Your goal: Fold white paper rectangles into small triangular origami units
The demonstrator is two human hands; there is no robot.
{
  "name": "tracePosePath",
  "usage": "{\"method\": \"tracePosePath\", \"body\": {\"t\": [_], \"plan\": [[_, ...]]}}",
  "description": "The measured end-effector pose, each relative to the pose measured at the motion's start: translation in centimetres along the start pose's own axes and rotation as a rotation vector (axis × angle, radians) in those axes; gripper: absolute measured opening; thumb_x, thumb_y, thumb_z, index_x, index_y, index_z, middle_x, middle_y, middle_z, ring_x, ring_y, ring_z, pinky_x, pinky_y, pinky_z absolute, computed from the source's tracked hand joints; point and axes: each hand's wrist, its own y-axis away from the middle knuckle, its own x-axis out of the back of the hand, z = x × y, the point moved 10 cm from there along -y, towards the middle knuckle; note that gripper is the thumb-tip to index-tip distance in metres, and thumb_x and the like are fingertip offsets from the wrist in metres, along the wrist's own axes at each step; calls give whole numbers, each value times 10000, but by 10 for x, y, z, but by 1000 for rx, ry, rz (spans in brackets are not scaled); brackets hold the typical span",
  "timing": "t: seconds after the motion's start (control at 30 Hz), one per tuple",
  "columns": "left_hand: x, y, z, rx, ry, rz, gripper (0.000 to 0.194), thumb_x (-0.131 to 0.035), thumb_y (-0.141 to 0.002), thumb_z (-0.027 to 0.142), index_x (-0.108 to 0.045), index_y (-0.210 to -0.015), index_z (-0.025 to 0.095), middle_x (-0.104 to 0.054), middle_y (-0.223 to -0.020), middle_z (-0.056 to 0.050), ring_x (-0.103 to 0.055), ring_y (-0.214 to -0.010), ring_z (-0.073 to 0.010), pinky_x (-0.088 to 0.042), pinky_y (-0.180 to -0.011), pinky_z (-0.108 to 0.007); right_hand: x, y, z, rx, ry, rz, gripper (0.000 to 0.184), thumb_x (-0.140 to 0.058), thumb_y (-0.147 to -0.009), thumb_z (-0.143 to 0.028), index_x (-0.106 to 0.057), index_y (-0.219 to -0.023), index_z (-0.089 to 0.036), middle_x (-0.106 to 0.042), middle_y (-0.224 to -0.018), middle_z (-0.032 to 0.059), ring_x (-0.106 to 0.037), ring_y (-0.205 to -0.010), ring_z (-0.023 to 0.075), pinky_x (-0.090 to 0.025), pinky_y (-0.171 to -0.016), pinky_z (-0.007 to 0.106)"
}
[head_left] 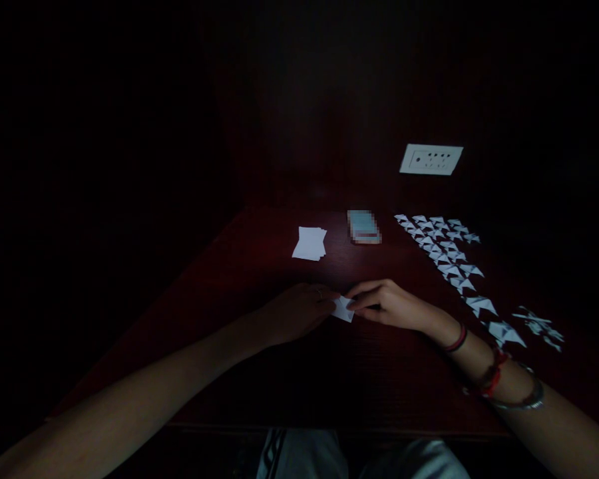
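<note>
A small folded piece of white paper (343, 309) lies between my hands, low over the dark red table. My left hand (302, 309) has its fingers closed on the paper's left edge; a ring shows on one finger. From the other side, my right hand (384, 305) pinches the paper's right edge between thumb and fingertips. Beyond them rests a stack of white paper sheets (310, 243), slightly fanned. Several folded white paper figures (449, 256) stand in rows to the right of my right hand.
A phone-like flat object (363, 227), blurred by pixels, lies near the back of the table (249, 259). Thin paper scraps (539, 326) are heaped at the right, beside the folded figures. A white socket panel (431, 159) is on the dark wall behind.
</note>
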Motion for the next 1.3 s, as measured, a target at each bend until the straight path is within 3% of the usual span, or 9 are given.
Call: {"method": "tracePosePath", "body": {"t": [0.53, 0.83, 1.13, 1.3], "plan": [[0, 2, -3, 50, 82, 0, 298, -362, -855, 201, -419, -1147, 212, -477, -1151, -12, -442, -1025, -138, -342, -885, -304, 2, 1, -4, 2, 1, -37, 221, -485, -746, -124, -633, -908, -155, -568, -997, 68, -549, -871, 137, -429, -800, 263], [-4, 4, -6, 39, 8, -18, 330, -380, -847, 233, -386, -1176, 257, -425, -1210, -3, -358, -1110, -182, -309, -894, -345, -2, 3, -7, 41, -26, -125, 276, -474, -757, -126, -593, -1003, -168, -518, -1080, 67, -524, -917, 132, -405, -826, 264], [-4, 4, -2, 53, 15, -16, 290, -351, -859, 218, -431, -1138, 225, -463, -1172, -13, -409, -1062, -162, -311, -889, -323, 4, 1, 6, -16, -45, -2, 365, -411, -768, -75, -519, -1100, -180, -560, -966, 54, -527, -857, 122, -426, -770, 252], [0, 1, 2, 34, 12, -11, 280, -349, -857, 212, -452, -1118, 201, -480, -1145, -30, -439, -1025, -159, -337, -868, -312, -1, -1, 9, -36, 38, -12, 405, -403, -743, -38, -526, -1092, -203, -537, -922, 46, -515, -826, 123, -423, -750, 254]]}}
